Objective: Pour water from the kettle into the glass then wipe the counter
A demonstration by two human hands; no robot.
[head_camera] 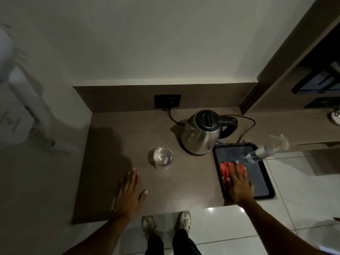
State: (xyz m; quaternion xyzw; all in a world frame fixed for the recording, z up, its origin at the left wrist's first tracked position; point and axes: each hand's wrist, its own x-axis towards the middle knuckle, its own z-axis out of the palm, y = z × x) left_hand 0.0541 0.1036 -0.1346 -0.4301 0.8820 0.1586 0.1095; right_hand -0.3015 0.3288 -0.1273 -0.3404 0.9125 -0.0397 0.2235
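A steel kettle (200,134) with a black lid and handle stands on its base at the back of the brown counter (114,144). A clear glass (162,158) holding water stands left of it and nearer to me. My right hand (238,181) lies flat with its fingers over a folded red cloth (224,169) in a black tray (265,181) at the counter's right end. My left hand (129,193) rests flat on the counter, fingers spread, below and left of the glass, holding nothing.
A clear spray bottle (261,153) stands in the tray's far right corner. The kettle's black cord (246,126) runs to a wall socket (167,101) behind it. A white appliance hangs on the left wall. Tiled floor and my shoes lie below the counter's front edge.
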